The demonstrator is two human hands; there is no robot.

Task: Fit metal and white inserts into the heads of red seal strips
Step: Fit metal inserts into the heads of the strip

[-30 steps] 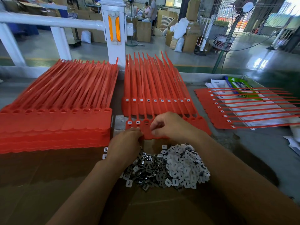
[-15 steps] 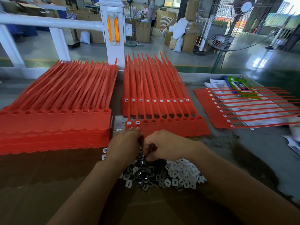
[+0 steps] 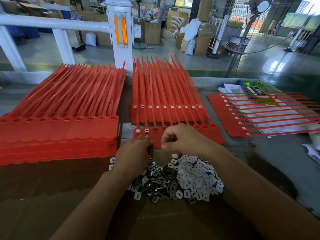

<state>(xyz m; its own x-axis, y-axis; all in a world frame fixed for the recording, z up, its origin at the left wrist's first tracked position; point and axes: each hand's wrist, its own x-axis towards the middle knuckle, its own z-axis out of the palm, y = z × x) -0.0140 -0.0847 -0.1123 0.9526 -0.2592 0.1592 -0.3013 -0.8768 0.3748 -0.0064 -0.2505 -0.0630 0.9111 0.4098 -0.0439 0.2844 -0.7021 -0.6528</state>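
Observation:
A sheet of red seal strips (image 3: 213, 134) lies in front of me, heads toward me. Its two leftmost heads (image 3: 138, 130) carry white inserts, and the third head (image 3: 155, 130) looks dark inside. My left hand (image 3: 133, 153) grips the sheet's front edge with curled fingers. My right hand (image 3: 185, 139) hovers over the fourth head with its fingers curled into a pinch, apparently on a small insert that is mostly hidden. Just below my hands sits a pile of white inserts (image 3: 194, 175) next to darker metal inserts (image 3: 154, 177).
A tall stack of unfilled red strips (image 3: 60, 129) lies at the left, a filled stack (image 3: 166, 115) sits behind the work sheet, and one filled sheet (image 3: 225, 116) rests on papers (image 3: 270, 116) at the right. Brown cardboard (image 3: 52, 196) covers the near table. A white post (image 3: 121, 40) stands behind.
My right hand dipped into the insert pile half a second ago and has come back up to the strip heads. My left hand has stayed at the sheet's edge.

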